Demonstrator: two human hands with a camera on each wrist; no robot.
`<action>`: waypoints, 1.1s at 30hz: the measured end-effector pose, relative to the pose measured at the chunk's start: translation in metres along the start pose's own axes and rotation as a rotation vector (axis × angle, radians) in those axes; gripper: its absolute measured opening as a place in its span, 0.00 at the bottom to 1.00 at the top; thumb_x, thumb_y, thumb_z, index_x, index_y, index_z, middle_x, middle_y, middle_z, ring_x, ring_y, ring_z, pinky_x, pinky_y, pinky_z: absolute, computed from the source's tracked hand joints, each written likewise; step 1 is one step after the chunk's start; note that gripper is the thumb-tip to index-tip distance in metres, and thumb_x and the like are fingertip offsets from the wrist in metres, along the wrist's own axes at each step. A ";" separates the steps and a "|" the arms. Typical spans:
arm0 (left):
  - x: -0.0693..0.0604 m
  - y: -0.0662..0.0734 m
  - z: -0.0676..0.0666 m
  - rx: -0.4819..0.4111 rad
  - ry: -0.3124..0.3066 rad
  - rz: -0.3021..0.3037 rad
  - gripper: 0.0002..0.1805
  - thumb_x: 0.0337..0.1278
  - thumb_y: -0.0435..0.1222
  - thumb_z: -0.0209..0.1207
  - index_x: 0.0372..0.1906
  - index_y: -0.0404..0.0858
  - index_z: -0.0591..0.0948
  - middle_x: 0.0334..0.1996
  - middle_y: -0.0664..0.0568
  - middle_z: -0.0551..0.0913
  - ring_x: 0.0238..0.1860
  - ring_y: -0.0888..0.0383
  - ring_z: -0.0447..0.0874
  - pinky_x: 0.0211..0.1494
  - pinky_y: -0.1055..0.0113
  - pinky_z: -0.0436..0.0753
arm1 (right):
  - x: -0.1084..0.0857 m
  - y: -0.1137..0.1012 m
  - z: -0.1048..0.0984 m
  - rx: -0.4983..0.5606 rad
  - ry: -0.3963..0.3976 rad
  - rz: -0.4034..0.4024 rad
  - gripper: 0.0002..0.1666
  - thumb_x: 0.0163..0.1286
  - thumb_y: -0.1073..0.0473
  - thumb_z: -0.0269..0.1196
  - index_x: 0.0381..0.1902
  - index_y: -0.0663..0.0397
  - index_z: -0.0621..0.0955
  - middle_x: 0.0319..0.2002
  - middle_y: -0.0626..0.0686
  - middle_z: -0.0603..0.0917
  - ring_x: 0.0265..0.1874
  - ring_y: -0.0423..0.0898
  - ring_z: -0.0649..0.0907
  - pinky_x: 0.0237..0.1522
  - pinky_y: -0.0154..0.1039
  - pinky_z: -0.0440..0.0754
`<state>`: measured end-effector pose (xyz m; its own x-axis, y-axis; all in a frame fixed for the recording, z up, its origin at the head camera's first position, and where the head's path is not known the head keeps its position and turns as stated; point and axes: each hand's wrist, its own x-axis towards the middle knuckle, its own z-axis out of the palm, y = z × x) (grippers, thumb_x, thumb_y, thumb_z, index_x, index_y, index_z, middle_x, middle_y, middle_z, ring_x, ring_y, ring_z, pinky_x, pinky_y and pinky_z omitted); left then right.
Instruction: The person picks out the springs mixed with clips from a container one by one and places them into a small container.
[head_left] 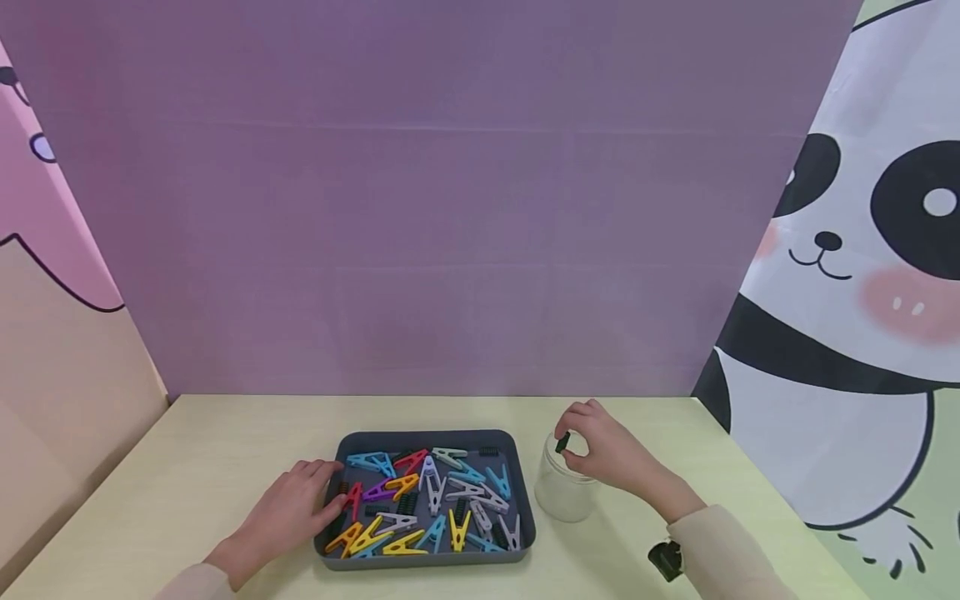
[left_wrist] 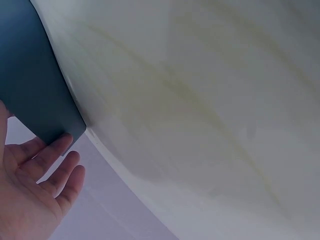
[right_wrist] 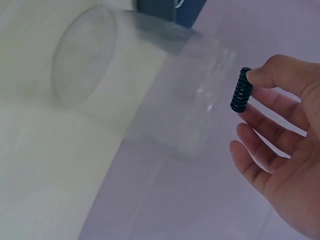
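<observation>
A black coil spring (right_wrist: 241, 90) is pinched between thumb and fingers of my right hand (head_left: 607, 446), just above the mouth of a clear jar (head_left: 564, 492). In the right wrist view the spring's ridged coils show, apart from the jar's rim. My left hand (head_left: 288, 508) holds the left side of a dark grey tray (head_left: 431, 562), its thumb at the rim; the left wrist view shows fingers against the tray's outer wall (left_wrist: 37, 75). Inside lie several colourful plastic clothespins (head_left: 459, 531) and more black springs (head_left: 407, 503), some partly covered by clothespins.
The jar stands close to the tray's right side on a pale table (head_left: 247, 433). A purple partition (head_left: 480, 208) rises behind the table. Printed cartoon panels (head_left: 885, 333) flank it, and a black band (head_left: 666, 560) sits on my right wrist.
</observation>
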<state>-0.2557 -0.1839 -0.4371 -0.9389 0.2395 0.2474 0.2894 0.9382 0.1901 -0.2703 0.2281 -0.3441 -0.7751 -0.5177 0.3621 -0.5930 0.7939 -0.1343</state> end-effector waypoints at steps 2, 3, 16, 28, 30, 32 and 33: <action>0.000 0.000 0.000 0.002 -0.002 -0.002 0.26 0.49 0.48 0.62 0.51 0.39 0.76 0.49 0.48 0.79 0.50 0.51 0.74 0.54 0.51 0.76 | -0.001 0.004 0.003 -0.003 -0.011 0.014 0.11 0.50 0.64 0.67 0.32 0.53 0.79 0.36 0.47 0.78 0.38 0.42 0.71 0.40 0.38 0.77; 0.000 0.000 0.000 0.002 -0.003 -0.003 0.26 0.49 0.48 0.62 0.51 0.39 0.76 0.48 0.48 0.79 0.50 0.51 0.74 0.54 0.51 0.76 | -0.002 0.006 0.004 -0.002 -0.015 0.019 0.11 0.50 0.64 0.67 0.32 0.53 0.79 0.36 0.47 0.78 0.38 0.43 0.71 0.40 0.39 0.77; 0.000 -0.001 0.001 -0.004 -0.013 -0.008 0.26 0.49 0.48 0.61 0.52 0.39 0.75 0.49 0.48 0.79 0.51 0.51 0.74 0.55 0.51 0.75 | -0.003 0.023 0.014 0.081 -0.084 0.025 0.11 0.49 0.67 0.66 0.32 0.52 0.78 0.36 0.47 0.81 0.38 0.45 0.73 0.40 0.41 0.75; 0.001 0.000 0.001 -0.001 -0.016 -0.014 0.26 0.49 0.48 0.62 0.52 0.39 0.75 0.49 0.48 0.79 0.50 0.51 0.75 0.54 0.51 0.76 | -0.002 0.026 0.021 0.080 -0.068 -0.028 0.10 0.51 0.67 0.66 0.32 0.53 0.79 0.33 0.46 0.82 0.35 0.43 0.74 0.40 0.41 0.74; 0.001 0.000 0.001 0.001 -0.017 -0.014 0.26 0.49 0.48 0.62 0.52 0.39 0.75 0.49 0.47 0.79 0.50 0.51 0.75 0.54 0.51 0.76 | -0.002 0.026 0.022 0.081 -0.068 -0.017 0.09 0.51 0.66 0.66 0.32 0.53 0.79 0.33 0.46 0.82 0.35 0.43 0.74 0.40 0.41 0.74; 0.001 0.000 0.001 -0.001 -0.019 -0.014 0.26 0.49 0.48 0.61 0.52 0.39 0.75 0.49 0.47 0.79 0.50 0.51 0.75 0.55 0.51 0.76 | -0.002 0.026 0.022 0.086 -0.067 -0.012 0.09 0.51 0.66 0.66 0.32 0.53 0.79 0.33 0.46 0.82 0.36 0.44 0.74 0.40 0.41 0.74; 0.001 0.000 0.001 -0.003 -0.020 -0.014 0.26 0.49 0.48 0.61 0.52 0.39 0.75 0.49 0.47 0.79 0.50 0.51 0.75 0.55 0.51 0.76 | -0.002 0.025 0.022 0.086 -0.066 -0.009 0.10 0.51 0.66 0.66 0.32 0.53 0.79 0.33 0.45 0.81 0.36 0.44 0.74 0.40 0.40 0.75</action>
<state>-0.2566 -0.1838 -0.4380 -0.9465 0.2312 0.2254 0.2766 0.9406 0.1967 -0.2889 0.2422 -0.3686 -0.7806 -0.5470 0.3025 -0.6145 0.7601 -0.2113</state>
